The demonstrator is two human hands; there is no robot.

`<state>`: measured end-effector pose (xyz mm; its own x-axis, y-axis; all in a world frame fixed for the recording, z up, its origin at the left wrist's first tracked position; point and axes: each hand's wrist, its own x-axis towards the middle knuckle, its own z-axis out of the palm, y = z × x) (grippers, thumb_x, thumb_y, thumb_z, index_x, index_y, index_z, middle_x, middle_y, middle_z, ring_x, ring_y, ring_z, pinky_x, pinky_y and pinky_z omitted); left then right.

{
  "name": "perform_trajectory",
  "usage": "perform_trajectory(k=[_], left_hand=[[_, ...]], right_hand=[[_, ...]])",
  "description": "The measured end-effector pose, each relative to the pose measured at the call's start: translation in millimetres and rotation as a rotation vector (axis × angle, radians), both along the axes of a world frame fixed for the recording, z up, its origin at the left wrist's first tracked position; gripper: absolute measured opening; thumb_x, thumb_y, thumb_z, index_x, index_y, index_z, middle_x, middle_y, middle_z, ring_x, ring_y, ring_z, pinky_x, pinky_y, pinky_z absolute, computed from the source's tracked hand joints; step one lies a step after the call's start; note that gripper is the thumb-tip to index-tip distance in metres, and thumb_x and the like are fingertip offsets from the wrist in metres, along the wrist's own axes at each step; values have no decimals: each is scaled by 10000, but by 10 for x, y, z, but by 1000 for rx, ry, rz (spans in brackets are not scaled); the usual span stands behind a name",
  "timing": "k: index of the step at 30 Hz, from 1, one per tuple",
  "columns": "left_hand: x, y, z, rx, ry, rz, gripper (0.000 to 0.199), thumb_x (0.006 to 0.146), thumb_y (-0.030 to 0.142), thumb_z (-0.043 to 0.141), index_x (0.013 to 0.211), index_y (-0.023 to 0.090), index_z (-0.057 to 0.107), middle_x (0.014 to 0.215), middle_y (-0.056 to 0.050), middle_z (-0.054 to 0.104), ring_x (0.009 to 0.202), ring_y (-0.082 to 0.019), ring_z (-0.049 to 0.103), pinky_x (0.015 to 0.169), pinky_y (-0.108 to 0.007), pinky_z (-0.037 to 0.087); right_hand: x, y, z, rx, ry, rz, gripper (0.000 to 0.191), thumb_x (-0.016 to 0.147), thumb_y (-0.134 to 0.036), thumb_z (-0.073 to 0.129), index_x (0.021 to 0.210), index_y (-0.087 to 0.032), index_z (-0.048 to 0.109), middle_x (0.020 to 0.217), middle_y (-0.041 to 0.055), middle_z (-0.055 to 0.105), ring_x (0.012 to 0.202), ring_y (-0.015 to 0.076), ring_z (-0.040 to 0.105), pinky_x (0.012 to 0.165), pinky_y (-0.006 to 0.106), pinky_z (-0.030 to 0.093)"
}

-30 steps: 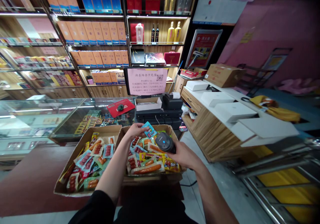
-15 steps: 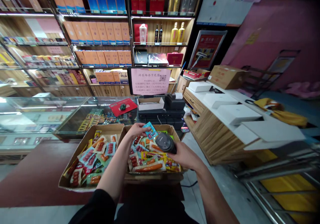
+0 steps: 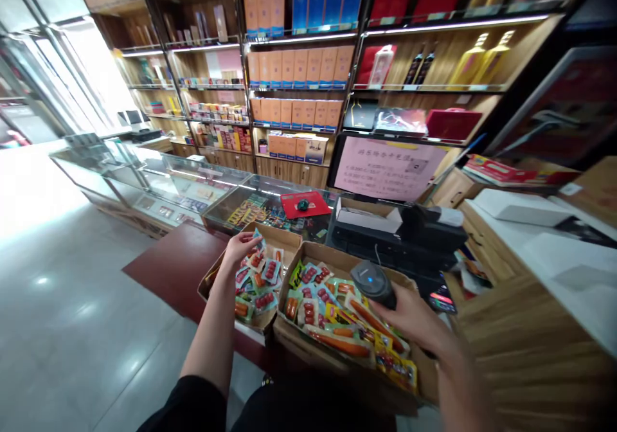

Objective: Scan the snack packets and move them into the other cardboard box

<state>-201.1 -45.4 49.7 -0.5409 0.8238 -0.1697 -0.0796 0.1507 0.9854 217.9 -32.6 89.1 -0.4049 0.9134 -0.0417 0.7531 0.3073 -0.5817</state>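
Observation:
My left hand (image 3: 241,248) pinches a small blue snack packet (image 3: 259,238) above the left cardboard box (image 3: 284,238). That box holds several wrapped sausages (image 3: 272,270). My right hand (image 3: 409,310) is wrapped round the handle of a dark barcode scanner (image 3: 371,281), with a small blue light showing on its top. The scanner is over the right cardboard box (image 3: 308,252), which is filled with sausage packs (image 3: 337,339) and yellow snack packets (image 3: 398,366). My fingers partly cover the blue packet.
Behind the boxes is a glass display counter (image 3: 226,200) with a red sheet (image 3: 308,206) on it. A black receipt printer (image 3: 424,223), a screen with a pink notice (image 3: 385,167) and a wooden cabinet (image 3: 511,329) stand to the right. Stocked shelves (image 3: 299,88) line the wall.
My left hand has carried the blue packet from over the right box to over the left box. The scanner stays over the right box. The view has turned left.

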Motion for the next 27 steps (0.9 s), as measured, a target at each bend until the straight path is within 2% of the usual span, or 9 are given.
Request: perform_trajectory(k=[2,5,8,11,13,16,19,23,27], left_hand=[[-60,-78,5,-27,21,37,635,493,427,921,985,98,689,769,-38,700,605,-106,626,569,-216,517],[37,-51,-42,-57,32,-19,626,512,428,915,1002,105,697,787,-41,704,587,-103,619,546,-220,513],[323,118,-135,-33,67,-135,563,527,436,903,944,107,711,789,-48,707,619,-121,629,552,-228,521],[758,346,-240,-6,131,-300,478,610,425,853,945,113,716,769,-48,707,630,-140,634,555,-239,517],[1092,491,-303,2,252,-435,394,673,384,808,960,127,724,766,-46,713,658,-153,648,591,-245,518],[1579,664,-377,16,546,-650,269,724,260,746,974,159,747,832,-39,738,749,-163,673,703,-249,523],[1963,771,-438,-13,838,-905,334,717,127,688,1039,186,755,962,-55,754,894,-196,686,811,-265,513],[2254,816,-551,-82,1149,-1114,429,696,124,700,1115,209,740,1115,-103,722,1060,-268,656,918,-312,487],[2350,784,-703,-82,1305,-1150,486,743,197,680,1229,206,674,1191,-142,665,1130,-301,611,961,-363,475]], right_hand=[[-46,23,4,6,-9,17,406,790,-476,639,1080,-196,685,1017,109,772,961,335,716,835,397,536],[-57,14,18,-1,-7,23,411,796,-478,630,1090,-196,677,1025,103,770,977,329,714,840,387,533],[-1,-26,25,-16,-3,-8,423,792,-482,633,1089,-184,671,1028,107,766,988,327,708,853,390,529],[71,-94,38,-25,19,-65,416,789,-452,648,1099,-175,675,1067,115,760,1015,327,700,869,392,524],[109,-147,51,-30,64,-86,402,789,-402,655,1123,-179,675,1092,107,758,1029,315,699,875,383,524],[149,-233,79,-32,120,-115,379,782,-347,667,1124,-186,685,1084,92,762,1019,297,704,864,362,529],[187,-326,124,-11,120,-152,367,774,-317,670,1116,-186,694,1044,88,771,996,291,710,843,347,531],[249,-441,171,-7,89,-207,367,779,-297,662,1124,-175,694,1052,103,769,995,293,714,836,344,530],[299,-515,165,-15,57,-252,374,782,-291,663,1135,-170,687,1094,120,758,1039,307,702,848,355,525]])
